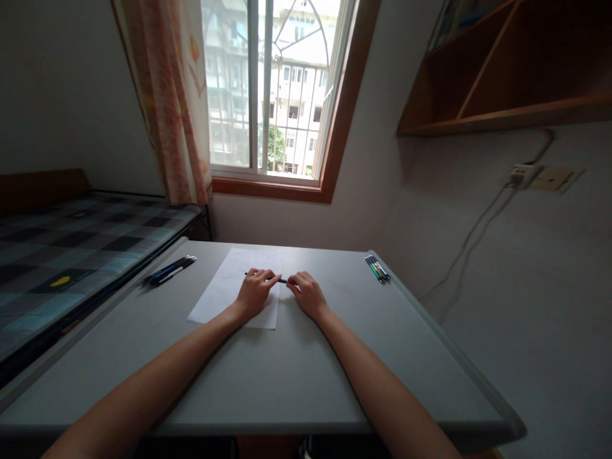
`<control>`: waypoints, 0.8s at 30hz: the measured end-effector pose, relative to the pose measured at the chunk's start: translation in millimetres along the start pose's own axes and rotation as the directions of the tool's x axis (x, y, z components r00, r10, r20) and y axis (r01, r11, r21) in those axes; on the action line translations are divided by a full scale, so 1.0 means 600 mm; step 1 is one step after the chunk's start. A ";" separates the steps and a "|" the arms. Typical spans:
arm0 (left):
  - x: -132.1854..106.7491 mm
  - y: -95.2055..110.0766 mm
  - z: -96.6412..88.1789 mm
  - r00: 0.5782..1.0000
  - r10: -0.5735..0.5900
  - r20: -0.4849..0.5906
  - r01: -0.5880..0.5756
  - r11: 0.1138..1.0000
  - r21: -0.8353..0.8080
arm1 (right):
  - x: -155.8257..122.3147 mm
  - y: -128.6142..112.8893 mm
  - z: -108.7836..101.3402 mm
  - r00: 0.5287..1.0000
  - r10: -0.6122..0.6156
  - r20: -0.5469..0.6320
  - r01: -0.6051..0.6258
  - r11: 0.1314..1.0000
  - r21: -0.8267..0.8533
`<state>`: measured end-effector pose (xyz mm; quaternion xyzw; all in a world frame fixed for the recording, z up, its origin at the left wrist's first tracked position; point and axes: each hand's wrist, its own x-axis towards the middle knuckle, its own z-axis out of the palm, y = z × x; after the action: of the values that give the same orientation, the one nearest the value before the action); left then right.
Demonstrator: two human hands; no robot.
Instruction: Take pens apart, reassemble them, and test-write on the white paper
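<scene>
A white sheet of paper [228, 287] lies on the grey table [287, 363]. Across its right part runs a thin dark pen [283, 280], held level by both hands. My left hand [255, 292] rests on the paper with its fingers curled over the pen's left stretch. My right hand [307, 293] sits just off the paper's right edge and pinches the pen's right end. The pen's left tip pokes out past my left fingers.
A bunch of dark pens [169, 270] lies near the table's left edge and another bunch of pens [377, 268] at the far right edge. A bed with a checked cover [71, 248] stands to the left. Behind are a window [272, 89] and a wall shelf [507, 70].
</scene>
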<state>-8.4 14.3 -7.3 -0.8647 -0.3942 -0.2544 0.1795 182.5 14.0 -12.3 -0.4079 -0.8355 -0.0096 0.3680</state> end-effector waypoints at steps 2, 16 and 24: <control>0.000 0.000 -0.001 1.000 0.002 0.005 -0.002 1.000 -0.008 | 0.000 -0.001 -0.001 1.000 0.004 -0.008 -0.004 1.000 0.000; -0.008 -0.001 -0.015 0.983 0.160 -0.096 -0.152 0.985 0.086 | -0.011 -0.007 -0.006 1.000 0.017 -0.020 -0.015 0.995 0.095; -0.008 0.001 -0.024 0.970 0.172 -0.172 -0.150 0.979 0.137 | -0.013 -0.005 -0.003 0.993 0.114 0.012 -0.114 0.971 0.211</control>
<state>-14.9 3.6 1.6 -0.8541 -0.3194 -0.2926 0.2878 184.7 6.4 -15.1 -0.4137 -0.8070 0.1003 0.4094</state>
